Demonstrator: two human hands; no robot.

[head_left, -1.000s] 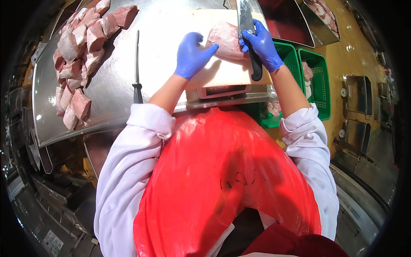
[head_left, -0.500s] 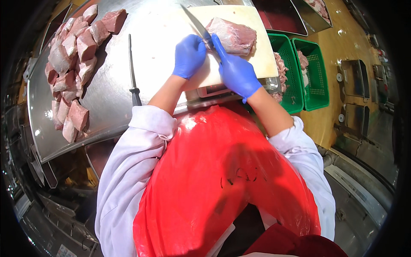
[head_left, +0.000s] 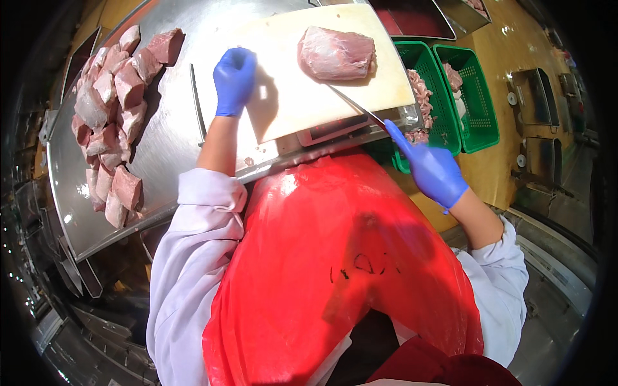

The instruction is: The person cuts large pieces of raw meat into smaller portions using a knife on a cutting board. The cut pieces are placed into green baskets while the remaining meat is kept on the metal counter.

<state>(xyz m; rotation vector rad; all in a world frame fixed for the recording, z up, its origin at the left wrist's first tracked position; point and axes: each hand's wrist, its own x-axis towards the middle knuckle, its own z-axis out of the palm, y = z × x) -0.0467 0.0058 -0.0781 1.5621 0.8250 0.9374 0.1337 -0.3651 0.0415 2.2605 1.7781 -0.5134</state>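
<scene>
A blue glove covers my left hand [head_left: 234, 76], its fingers curled closed over the left part of the white cutting board [head_left: 283, 90]. Whatever those fingers may hold is hidden. My right hand [head_left: 432, 168], also gloved in blue, grips a knife [head_left: 359, 108] near the board's front right corner. The blade points up and left, its tip just below a large pale pink piece of meat [head_left: 337, 54]. That piece lies on the board with neither hand touching it. Left of the board, a sharpening steel [head_left: 196, 103] rests on the table, its handle end behind my left forearm.
Cut meat chunks [head_left: 109, 116] are heaped on the left of the metal table [head_left: 164, 138]. To the right stand two green baskets, the nearer one [head_left: 444, 112] with meat trimmings and the other [head_left: 484, 103] with several pieces. A metal tray [head_left: 412, 19] sits beyond them.
My left hand has moved left, off the meat. My right hand has drawn the knife down and right, away from the meat. The large piece shifted slightly left in view.
</scene>
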